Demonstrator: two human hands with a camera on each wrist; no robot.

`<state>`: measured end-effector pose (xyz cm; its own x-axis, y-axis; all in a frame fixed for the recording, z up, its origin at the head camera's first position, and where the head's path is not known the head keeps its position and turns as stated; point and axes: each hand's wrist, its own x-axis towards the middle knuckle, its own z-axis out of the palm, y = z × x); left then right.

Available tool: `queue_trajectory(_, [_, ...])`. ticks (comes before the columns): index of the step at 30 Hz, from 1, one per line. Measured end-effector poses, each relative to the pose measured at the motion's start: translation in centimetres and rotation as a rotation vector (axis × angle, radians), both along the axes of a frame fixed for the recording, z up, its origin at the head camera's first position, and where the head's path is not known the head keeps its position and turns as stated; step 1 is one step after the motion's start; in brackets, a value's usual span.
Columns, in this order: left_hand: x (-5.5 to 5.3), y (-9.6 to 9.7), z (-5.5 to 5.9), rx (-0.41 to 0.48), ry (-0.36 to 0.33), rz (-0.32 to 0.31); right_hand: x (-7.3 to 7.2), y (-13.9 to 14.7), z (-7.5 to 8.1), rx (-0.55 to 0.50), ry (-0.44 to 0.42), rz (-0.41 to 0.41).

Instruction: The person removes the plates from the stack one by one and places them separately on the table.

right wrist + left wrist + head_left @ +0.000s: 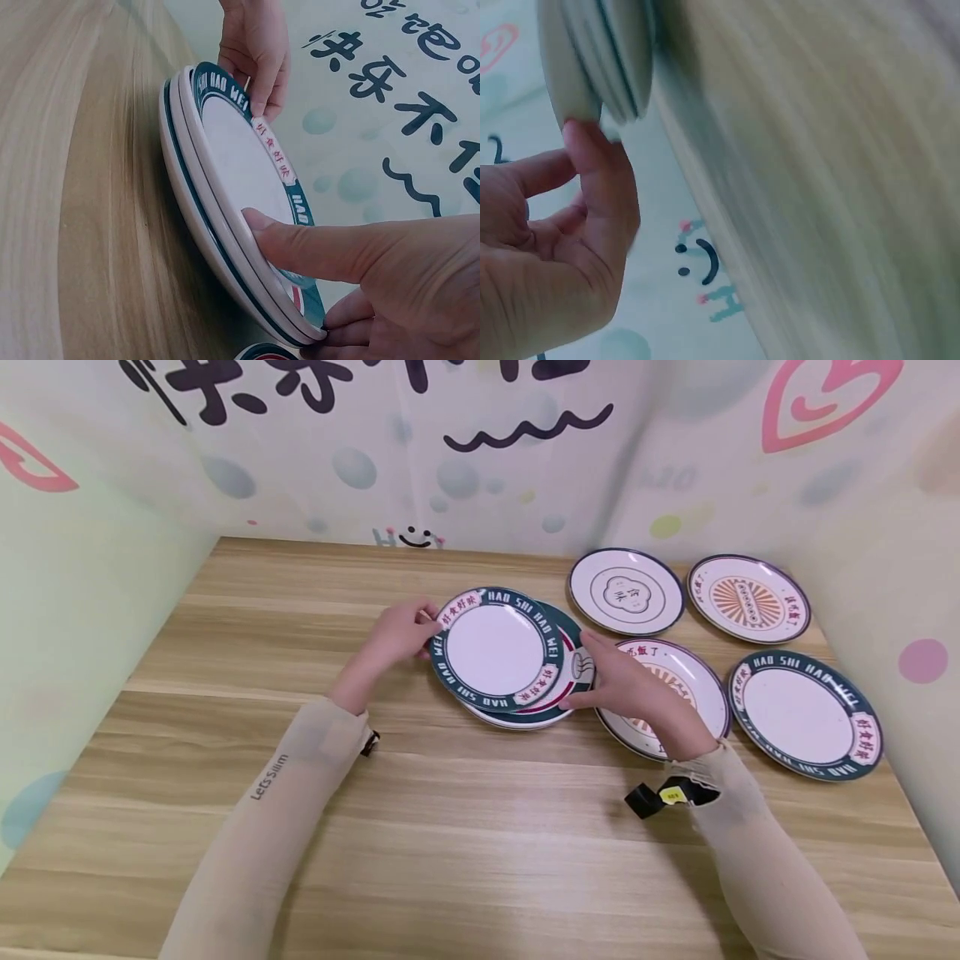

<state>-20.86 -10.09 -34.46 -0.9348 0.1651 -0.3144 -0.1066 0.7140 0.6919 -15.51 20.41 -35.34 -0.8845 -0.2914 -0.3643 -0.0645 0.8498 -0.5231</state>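
A green-rimmed plate with a white centre (495, 652) lies on top of a small stack, shifted toward the left. My left hand (393, 635) pinches this top plate at its left rim, as the left wrist view also shows. Beneath it, a plate with a green and red border (566, 627) shows along the right side. My right hand (630, 685) grips the stack's right edge. In the right wrist view the thumb (300, 244) lies over the upper rim, with the other fingers at the outer edge. Stacked plate rims (217, 232) show there, close over the table.
Right of the stack, a sunburst plate (701, 677) is partly hidden by my right hand. Behind stand a plate with a line emblem (626, 595) and another sunburst plate (750, 600). A green-rimmed plate (802, 714) lies far right. A printed backdrop (300, 485) borders the wooden table (480, 843).
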Motion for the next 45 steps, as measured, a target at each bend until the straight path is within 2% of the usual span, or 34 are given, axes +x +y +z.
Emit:
queue_trajectory(6, [-0.3, -1.8, 0.2, 0.195, -0.043, 0.091, 0.1, -0.1, 0.2, -0.001, 0.0, 0.002])
queue_trajectory(12, [-0.6, -3.7, 0.6, 0.441, -0.085, 0.244, 0.2, -0.2, 0.3, 0.009, -0.008, 0.004])
queue_trajectory(15, [-0.8, -4.6, 0.9, 0.503, -0.079, 0.28, 0.2, -0.2, 0.3, 0.014, -0.012, 0.0])
queue_trajectory(19, [-1.1, -5.7, 1.3, 0.511, -0.075, 0.31, 0.2, -0.2, 0.3, 0.016, -0.013, -0.002])
queue_trajectory(29, [-1.6, -7.6, 1.5, 0.551, -0.086, 0.398, 0.2, -0.2, 0.4, 0.011, -0.016, 0.003])
queue_trajectory(35, [-1.9, -8.6, 1.2, 0.615, -0.095, 0.448, 0.2, -0.2, 0.4, 0.012, -0.019, 0.003])
queue_trajectory(45, [-2.3, -9.5, 0.4, 0.622, -0.074, 0.501, 0.1, -0.2, 0.4, 0.016, -0.007, 0.006])
